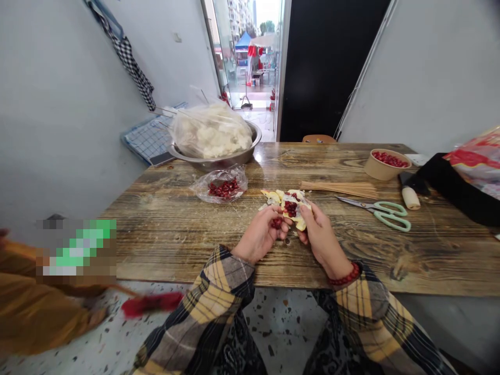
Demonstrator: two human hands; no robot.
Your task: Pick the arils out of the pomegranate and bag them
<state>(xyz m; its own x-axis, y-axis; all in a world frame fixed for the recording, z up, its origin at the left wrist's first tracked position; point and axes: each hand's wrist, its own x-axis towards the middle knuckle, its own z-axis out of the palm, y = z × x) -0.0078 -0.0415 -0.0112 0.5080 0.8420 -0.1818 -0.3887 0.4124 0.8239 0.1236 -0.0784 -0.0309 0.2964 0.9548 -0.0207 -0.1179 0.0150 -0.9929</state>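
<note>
A torn piece of pomegranate, ragged yellow rind and pale membrane around glossy red seeds, sits between two hands over a rough-grained wooden table. The right hand has its fingers clamped on the piece's right side, thumb uppermost; the left hand, at its near left, curls its fingers around loose seeds. Beyond lies a crinkled clear bag. The pomegranate's underside is hidden; another person, cut off at left, is blurred.
</note>
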